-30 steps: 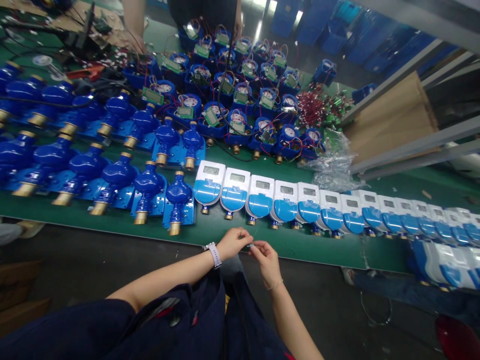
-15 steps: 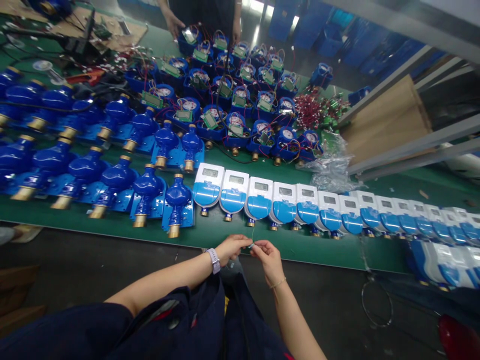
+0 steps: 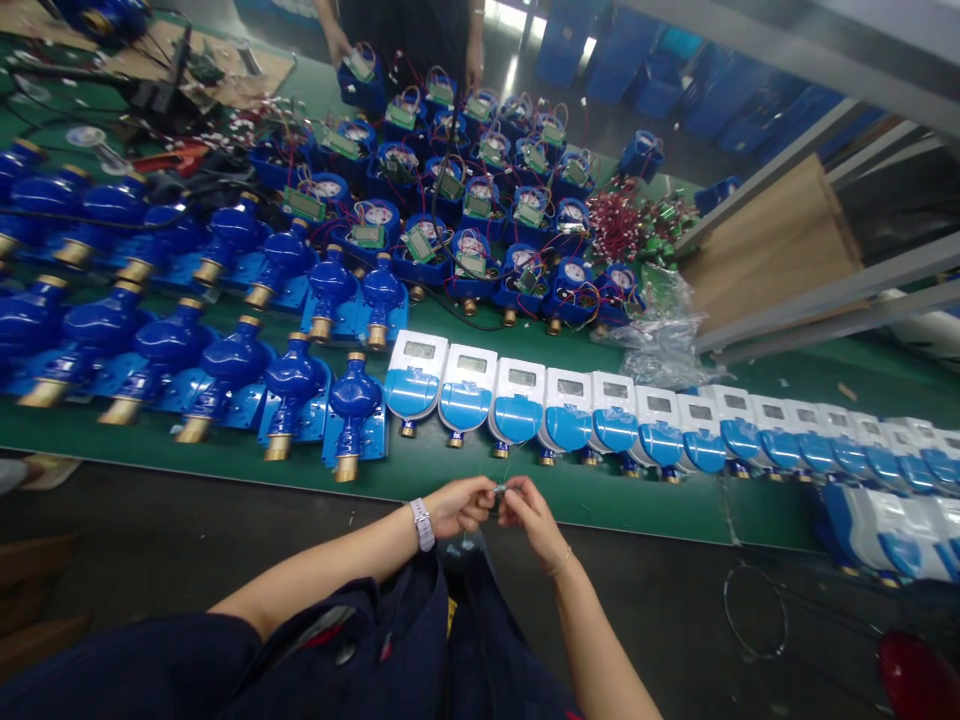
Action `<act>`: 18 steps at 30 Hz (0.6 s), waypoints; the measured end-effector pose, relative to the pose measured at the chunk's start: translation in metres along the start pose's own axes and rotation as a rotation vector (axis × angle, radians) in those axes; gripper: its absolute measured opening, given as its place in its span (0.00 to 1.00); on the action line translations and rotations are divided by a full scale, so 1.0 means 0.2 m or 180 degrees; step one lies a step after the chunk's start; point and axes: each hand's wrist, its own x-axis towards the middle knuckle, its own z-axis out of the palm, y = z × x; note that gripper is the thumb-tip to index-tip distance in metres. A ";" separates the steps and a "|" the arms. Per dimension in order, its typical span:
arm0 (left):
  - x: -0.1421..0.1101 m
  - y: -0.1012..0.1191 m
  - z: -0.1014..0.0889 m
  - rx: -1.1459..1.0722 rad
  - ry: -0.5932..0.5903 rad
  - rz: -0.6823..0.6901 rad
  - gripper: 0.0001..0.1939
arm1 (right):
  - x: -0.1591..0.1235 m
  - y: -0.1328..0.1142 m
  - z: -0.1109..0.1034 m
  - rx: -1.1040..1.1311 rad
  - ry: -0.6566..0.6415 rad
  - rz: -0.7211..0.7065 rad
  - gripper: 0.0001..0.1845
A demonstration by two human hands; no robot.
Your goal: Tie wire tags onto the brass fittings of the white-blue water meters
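Observation:
My left hand [image 3: 459, 506] pinches a small pale piece with thin wire strands [image 3: 499, 489] at the fingertips, just over the near edge of the green table [image 3: 300, 468]. From the other side, the closed fingers of my right hand [image 3: 531, 514] grip the same piece. Its exact kind is too small to tell. Closest beyond my hands is a white and blue water meter [image 3: 519, 405] with a brass end, in a long row of similar meters. More small pale bits [image 3: 466, 543] show below my left hand.
Blue meter bodies with brass ends [image 3: 354, 400] fill the table's left side. Behind stand several opened meters with circuit boards and wires [image 3: 471, 255]. Across the table, a co-worker's hand [image 3: 337, 45] is at a blue meter [image 3: 362, 85]. A metal frame [image 3: 825, 290] rises at right.
My hands have shifted slightly left, and the left fingers are curled more. The wire strands stand differently. Across the table, the co-worker's hand and the blue meter have moved left.

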 end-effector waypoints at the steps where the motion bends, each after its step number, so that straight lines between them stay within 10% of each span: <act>1: 0.00 0.00 0.01 0.0078 -0.0003 0.0012 0.12 | 0.02 -0.01 0.01 -0.0129 -0.0056 -0.0001 0.13; 9: -0.01 0.02 0.04 0.2556 0.0915 0.2131 0.16 | 0.10 -0.01 0.06 -0.0130 0.0304 0.0186 0.23; 14: 0.00 0.03 -0.01 0.2500 0.0477 0.1294 0.16 | 0.08 -0.03 0.02 -0.1023 0.0046 -0.0496 0.17; 18: 0.00 0.04 0.00 0.2989 0.0682 0.2044 0.15 | 0.10 -0.01 0.03 -0.0681 0.0253 -0.0017 0.23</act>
